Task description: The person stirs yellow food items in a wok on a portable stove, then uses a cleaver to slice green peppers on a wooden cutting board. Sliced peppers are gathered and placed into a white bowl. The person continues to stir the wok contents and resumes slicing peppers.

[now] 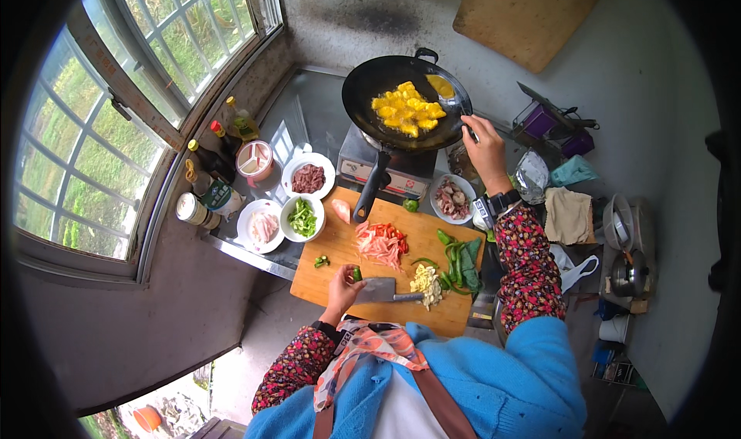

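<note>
My left hand [343, 291] pinches a piece of green pepper [357, 274] over the wooden cutting board [310, 274]. Beside it a cleaver [377, 289] lies flat on the board. My right hand [483, 147] is at the right rim of a black wok [362, 86]; whether its fingers grip something thin there is unclear. Yellow pieces of food [408, 109] bubble in oil inside the wok. On the board lie pink strips [373, 248] with red pepper strips [395, 230], sliced garlic [426, 283], long green peppers [455, 262] and small green pepper bits [321, 261].
The wok's handle [370, 193] juts over the board from the stove [359, 155]. Left of the board stand a bowl of cut green pepper [303, 216], plates of dark meat [308, 178] and pale slices [264, 228], and several bottles [209, 160]. A meat bowl [453, 200] sits right.
</note>
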Motion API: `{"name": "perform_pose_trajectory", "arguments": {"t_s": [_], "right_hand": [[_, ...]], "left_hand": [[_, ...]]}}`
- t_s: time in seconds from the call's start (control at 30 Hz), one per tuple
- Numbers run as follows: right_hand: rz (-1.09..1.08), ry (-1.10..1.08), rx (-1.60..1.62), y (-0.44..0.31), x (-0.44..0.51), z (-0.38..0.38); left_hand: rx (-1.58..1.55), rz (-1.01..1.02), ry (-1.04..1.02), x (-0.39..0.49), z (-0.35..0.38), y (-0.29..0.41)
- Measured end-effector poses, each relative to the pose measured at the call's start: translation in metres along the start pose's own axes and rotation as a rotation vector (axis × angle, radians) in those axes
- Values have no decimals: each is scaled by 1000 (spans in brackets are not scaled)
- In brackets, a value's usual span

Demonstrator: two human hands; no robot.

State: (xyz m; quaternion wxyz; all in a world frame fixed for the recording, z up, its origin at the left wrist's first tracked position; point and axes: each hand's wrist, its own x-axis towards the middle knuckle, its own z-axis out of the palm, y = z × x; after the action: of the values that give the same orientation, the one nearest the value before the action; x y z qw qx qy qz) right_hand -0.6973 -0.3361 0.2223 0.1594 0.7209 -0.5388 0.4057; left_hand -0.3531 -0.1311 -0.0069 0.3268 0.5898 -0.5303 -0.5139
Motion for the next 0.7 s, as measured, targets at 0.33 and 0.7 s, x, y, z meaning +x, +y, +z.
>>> {"name": "perform_pose_trajectory", "arguments": {"t_s": [0.33,0.7], "right_hand": [[145,-4,141,4,-7,33],[165,-63,297,-23,-1,-2]], "left_hand": [[-27,-33,-5,-3,-1,2],[-7,-35,-6,-1,2,5]]}}
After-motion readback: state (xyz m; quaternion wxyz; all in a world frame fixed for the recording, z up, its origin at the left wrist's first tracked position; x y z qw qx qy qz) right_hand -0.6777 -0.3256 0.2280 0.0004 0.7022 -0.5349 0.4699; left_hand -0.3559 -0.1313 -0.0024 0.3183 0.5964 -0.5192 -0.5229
